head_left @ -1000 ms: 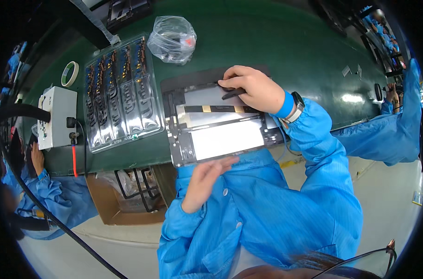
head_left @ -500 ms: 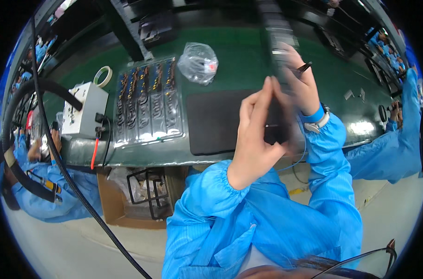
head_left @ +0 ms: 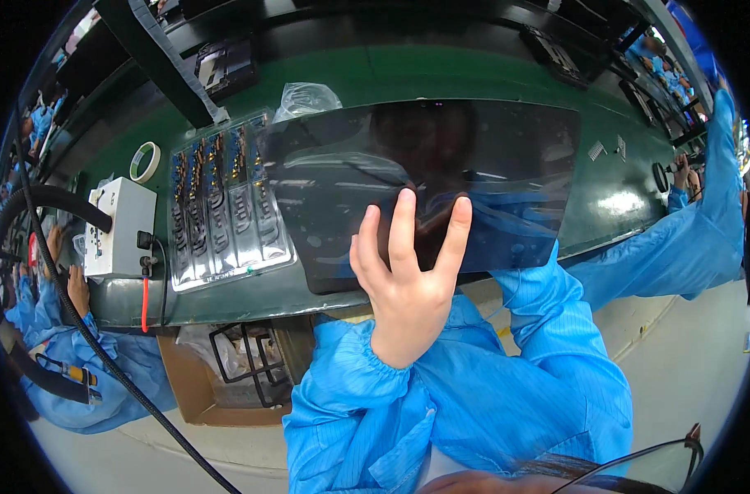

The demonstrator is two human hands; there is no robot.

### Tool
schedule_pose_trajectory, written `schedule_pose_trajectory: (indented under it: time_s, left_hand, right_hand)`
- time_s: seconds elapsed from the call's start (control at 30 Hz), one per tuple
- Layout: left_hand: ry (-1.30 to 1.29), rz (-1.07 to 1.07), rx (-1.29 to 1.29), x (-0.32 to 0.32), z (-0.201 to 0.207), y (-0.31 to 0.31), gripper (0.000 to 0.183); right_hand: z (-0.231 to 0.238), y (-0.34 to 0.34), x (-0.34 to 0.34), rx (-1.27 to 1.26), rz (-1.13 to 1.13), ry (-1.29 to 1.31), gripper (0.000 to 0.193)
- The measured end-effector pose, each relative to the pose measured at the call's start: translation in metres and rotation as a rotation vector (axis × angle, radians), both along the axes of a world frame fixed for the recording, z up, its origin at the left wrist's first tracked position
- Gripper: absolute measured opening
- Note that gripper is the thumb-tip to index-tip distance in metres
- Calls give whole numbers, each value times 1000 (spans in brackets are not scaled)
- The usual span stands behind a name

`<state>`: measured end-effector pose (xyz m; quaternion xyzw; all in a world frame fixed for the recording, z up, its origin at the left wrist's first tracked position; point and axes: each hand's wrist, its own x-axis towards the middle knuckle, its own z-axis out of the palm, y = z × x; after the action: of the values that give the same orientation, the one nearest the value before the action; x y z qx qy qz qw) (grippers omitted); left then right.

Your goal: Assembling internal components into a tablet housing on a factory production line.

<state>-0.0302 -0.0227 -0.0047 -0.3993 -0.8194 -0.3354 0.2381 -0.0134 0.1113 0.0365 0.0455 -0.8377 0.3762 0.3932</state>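
A large, glossy black screen panel (head_left: 507,165) is tilted face up over the bench in front of me, with reflections and small smudges on its surface. My left hand (head_left: 412,280) is open over its lower part, fingers spread, the tips at or just above the glass; contact cannot be made out. My right sleeve (head_left: 530,276) runs under the panel's lower right edge. The right hand is hidden behind it, so its fingers and grip do not show. The panel overlaps the right side of a clear compartment tray (head_left: 264,262) of small dark parts.
A white box with a hose (head_left: 126,226) stands at the left by a tape roll (head_left: 145,162). Behind the panel lies a clear plastic bag (head_left: 307,100). Below the bench edge, a cardboard box (head_left: 177,370) holds a black frame. People in blue sleeves (head_left: 679,255) work at both sides.
The panel, edge-on and blurred before, now lies broadside, facing up. My left hand has opened and spread over it. My right hand, seen earlier with a dark pointed tool, has gone behind the panel.
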Motion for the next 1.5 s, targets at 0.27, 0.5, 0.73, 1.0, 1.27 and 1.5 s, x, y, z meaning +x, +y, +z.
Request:
schedule_pose_trajectory:
  time_s: [0.27, 0.5, 0.73, 1.0, 1.27, 1.5]
  left_hand:
    - [-305, -631, 353, -5, -14, 12, 26]
    - [-1756, -292, 1238, 22, -60, 9, 15]
    - [-2442, -823, 549, -19, -65, -42, 34]
    - [-517, 21, -260, -54, -39, -127, 51]
    - [-626, -371, -364, -59, -46, -82, 55]
    - [-338, -548, -336, -101, -34, 30, 57]
  right_hand:
    - [22, 63, -31, -100, 188, -63, 34]
    - [-38, 50, -60, 498, 239, -600, 40]
    - [-73, 43, -64, 608, 161, -572, 44]
    - [-65, 44, -45, 888, 61, -421, 38]
    - [-57, 44, 50, 674, 89, -717, 46]
    - [-96, 145, 16, 911, -333, -562, 42]
